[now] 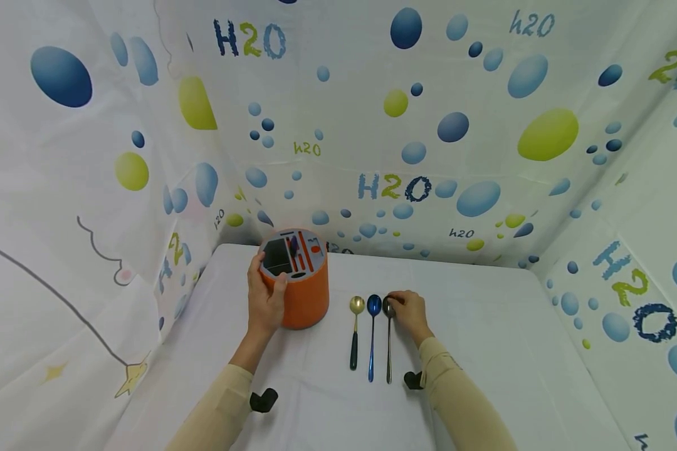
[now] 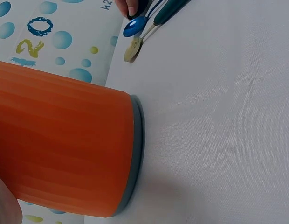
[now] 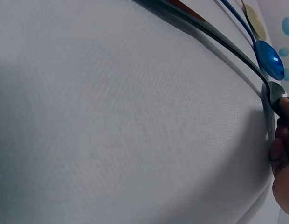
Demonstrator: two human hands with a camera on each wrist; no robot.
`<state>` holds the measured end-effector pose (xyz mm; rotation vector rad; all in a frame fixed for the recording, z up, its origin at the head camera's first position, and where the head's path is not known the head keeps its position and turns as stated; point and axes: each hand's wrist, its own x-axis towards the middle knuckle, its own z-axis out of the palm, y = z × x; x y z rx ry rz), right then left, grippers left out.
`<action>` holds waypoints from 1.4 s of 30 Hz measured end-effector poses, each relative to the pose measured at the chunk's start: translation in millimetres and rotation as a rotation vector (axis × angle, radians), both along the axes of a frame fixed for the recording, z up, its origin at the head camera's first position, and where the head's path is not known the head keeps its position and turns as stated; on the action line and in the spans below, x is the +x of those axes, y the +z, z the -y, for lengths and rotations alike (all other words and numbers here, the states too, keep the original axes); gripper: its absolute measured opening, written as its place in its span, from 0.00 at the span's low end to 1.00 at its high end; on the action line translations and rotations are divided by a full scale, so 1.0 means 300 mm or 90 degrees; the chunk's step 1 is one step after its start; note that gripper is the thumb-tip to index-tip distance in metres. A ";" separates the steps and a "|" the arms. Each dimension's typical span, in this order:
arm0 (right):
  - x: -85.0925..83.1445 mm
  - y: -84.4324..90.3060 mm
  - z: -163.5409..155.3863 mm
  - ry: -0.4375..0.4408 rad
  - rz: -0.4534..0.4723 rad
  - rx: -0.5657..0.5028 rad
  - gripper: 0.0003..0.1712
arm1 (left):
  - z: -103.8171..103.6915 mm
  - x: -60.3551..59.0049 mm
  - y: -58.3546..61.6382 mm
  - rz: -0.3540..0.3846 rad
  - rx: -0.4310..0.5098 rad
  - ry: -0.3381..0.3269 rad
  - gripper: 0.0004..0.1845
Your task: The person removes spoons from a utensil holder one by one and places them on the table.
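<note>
My left hand [image 1: 265, 304] holds an orange cylindrical utensil holder [image 1: 306, 302] by its side, thumb at the near rim. Its grey top has several openings and slots; a grey band [image 2: 136, 154] rings its lower end in the left wrist view. To the right, three long-handled spoons lie side by side: a gold spoon [image 1: 354, 338] with a dark green handle, a blue spoon [image 1: 372, 341] and a dark metallic spoon [image 1: 389, 351]. With its fingertips my right hand [image 1: 410, 311] pinches the dark spoon's bowl [image 3: 276, 93]. That spoon's handle points toward me.
A white cloth covers the table [image 1: 479, 326]. Behind and on both sides hang white curtains [image 1: 350, 138] printed with blue and green dots and H2O lettering. Black wrist mounts [image 1: 264, 401] sit at both sleeves.
</note>
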<state>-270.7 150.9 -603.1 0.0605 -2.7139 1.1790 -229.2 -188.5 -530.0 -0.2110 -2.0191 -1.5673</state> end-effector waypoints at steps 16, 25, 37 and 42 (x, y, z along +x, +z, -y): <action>0.008 -0.009 -0.001 0.006 0.002 0.026 0.11 | 0.011 -0.011 -0.027 -0.014 -0.001 -0.007 0.35; 0.017 -0.003 0.004 -0.001 0.004 0.036 0.11 | 0.010 -0.010 -0.027 -0.012 -0.003 -0.004 0.36; 0.018 -0.013 0.009 0.001 -0.038 0.040 0.10 | 0.012 -0.010 -0.032 -0.002 0.000 -0.005 0.36; 0.021 -0.004 0.014 0.003 -0.042 0.042 0.11 | 0.012 -0.010 -0.033 0.005 0.000 -0.004 0.36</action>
